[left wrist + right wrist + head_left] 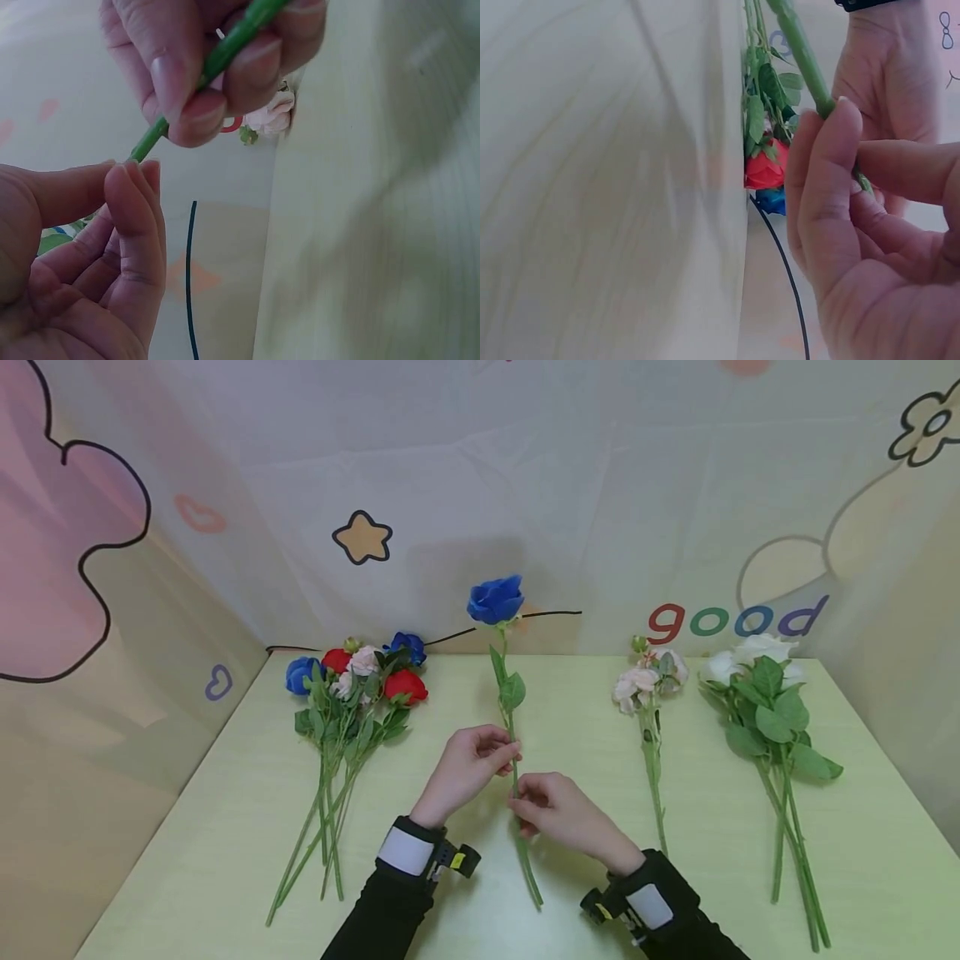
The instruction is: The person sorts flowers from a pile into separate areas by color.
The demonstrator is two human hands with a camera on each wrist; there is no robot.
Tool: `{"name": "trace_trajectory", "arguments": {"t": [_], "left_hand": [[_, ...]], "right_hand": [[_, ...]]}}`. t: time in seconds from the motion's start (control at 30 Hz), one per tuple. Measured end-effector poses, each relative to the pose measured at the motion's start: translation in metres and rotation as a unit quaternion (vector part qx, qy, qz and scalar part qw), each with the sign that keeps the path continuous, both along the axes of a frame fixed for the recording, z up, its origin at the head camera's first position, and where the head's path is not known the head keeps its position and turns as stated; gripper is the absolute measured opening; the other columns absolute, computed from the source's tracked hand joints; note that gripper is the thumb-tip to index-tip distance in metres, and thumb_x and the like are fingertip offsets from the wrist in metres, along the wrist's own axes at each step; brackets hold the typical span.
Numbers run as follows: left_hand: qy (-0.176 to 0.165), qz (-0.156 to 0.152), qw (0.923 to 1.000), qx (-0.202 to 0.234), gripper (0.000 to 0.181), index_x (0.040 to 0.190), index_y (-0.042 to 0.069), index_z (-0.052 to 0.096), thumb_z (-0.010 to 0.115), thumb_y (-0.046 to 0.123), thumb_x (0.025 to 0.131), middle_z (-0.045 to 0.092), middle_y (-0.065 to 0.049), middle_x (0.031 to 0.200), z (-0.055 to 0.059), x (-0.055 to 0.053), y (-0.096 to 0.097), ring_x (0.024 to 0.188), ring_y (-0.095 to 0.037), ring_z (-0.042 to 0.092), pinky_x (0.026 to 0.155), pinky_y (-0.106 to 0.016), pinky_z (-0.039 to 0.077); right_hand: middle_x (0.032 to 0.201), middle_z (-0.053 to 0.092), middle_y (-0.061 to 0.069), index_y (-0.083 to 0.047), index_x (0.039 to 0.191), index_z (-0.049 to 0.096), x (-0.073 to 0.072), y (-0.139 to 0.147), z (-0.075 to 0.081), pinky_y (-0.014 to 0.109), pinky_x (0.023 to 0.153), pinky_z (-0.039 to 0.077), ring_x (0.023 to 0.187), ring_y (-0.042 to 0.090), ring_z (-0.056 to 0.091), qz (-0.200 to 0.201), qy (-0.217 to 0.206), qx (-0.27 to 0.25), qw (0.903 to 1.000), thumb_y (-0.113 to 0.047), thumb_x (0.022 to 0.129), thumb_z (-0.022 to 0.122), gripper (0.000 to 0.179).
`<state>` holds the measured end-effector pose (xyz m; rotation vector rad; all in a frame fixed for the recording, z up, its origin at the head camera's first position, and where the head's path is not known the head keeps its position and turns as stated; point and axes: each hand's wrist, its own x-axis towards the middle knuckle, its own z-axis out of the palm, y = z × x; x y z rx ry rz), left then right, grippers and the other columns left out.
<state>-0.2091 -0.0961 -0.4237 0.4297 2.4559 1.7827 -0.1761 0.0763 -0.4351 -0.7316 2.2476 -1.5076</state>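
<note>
A single blue rose (496, 600) on a long green stem stands almost upright over the middle of the table, bloom at the top. My left hand (471, 768) pinches the stem about halfway up, below the leaves (512, 692). Lower down, my right hand (564, 814) also pinches it between thumb and fingers. The stem's bare lower end hangs beneath the right hand. Up close in the left wrist view, the green stem (232, 49) passes through the fingertips of both hands. In the right wrist view the stem (804, 56) slants down into the right fingers.
On the left lies a bunch of blue, red and pale pink flowers (363, 662), stems toward me. Right of my hands are pale pink flowers (636, 683), and further right white roses (750, 662) with broad leaves. A printed cloth (450, 485) hangs behind the table (585, 710).
</note>
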Motion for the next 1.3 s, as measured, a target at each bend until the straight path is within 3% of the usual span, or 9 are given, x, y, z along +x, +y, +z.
{"name": "trace_trajectory", "arguments": {"t": [0.3, 0.67, 0.87, 1.3], "left_hand": [[0.035, 0.018, 0.9978, -0.054, 0.019, 0.105, 0.008, 0.067, 0.059, 0.022, 0.094, 0.068, -0.003, 0.09, 0.001, -0.001, -0.008, 0.077, -0.023, 0.066, 0.067, -0.031, 0.054], [0.042, 0.044, 0.9964, -0.059, 0.021, 0.106, 0.005, 0.067, 0.06, 0.021, 0.094, 0.068, -0.006, 0.092, 0.006, -0.003, -0.018, 0.079, -0.03, 0.065, 0.067, -0.032, 0.054], [0.05, 0.038, 0.9963, -0.059, 0.021, 0.107, 0.005, 0.066, 0.06, 0.02, 0.093, 0.069, -0.011, 0.094, 0.004, -0.002, -0.018, 0.076, -0.028, 0.064, 0.066, -0.037, 0.053], [0.04, 0.037, 0.9956, -0.076, 0.018, 0.105, 0.009, 0.067, 0.059, 0.02, 0.094, 0.068, -0.004, 0.093, 0.008, -0.001, -0.019, 0.08, -0.029, 0.065, 0.064, -0.033, 0.051]], "right_hand": [[0.075, 0.058, 0.013, 0.008, 0.089, 0.056, -0.005, 0.016, 0.01, 0.042, 0.066, 0.056, 0.066, 0.024, 0.064, -0.008, -0.053, 0.003, 0.9986, -0.009, 0.095, 0.054, 0.017], [0.072, 0.054, 0.007, 0.01, 0.089, 0.055, -0.012, 0.039, 0.019, 0.038, 0.069, 0.055, 0.065, 0.021, 0.06, -0.038, -0.091, 0.05, 0.9939, -0.009, 0.096, 0.05, 0.021], [0.069, 0.052, 0.005, 0.009, 0.087, 0.055, -0.014, 0.045, 0.017, 0.039, 0.068, 0.055, 0.062, 0.018, 0.058, -0.06, -0.106, 0.058, 0.9909, -0.009, 0.097, 0.047, 0.022], [0.071, 0.055, 0.01, 0.006, 0.083, 0.056, -0.016, 0.051, 0.008, 0.033, 0.063, 0.053, 0.06, 0.017, 0.059, -0.105, -0.11, 0.11, 0.9822, -0.007, 0.095, 0.048, 0.019]]}}
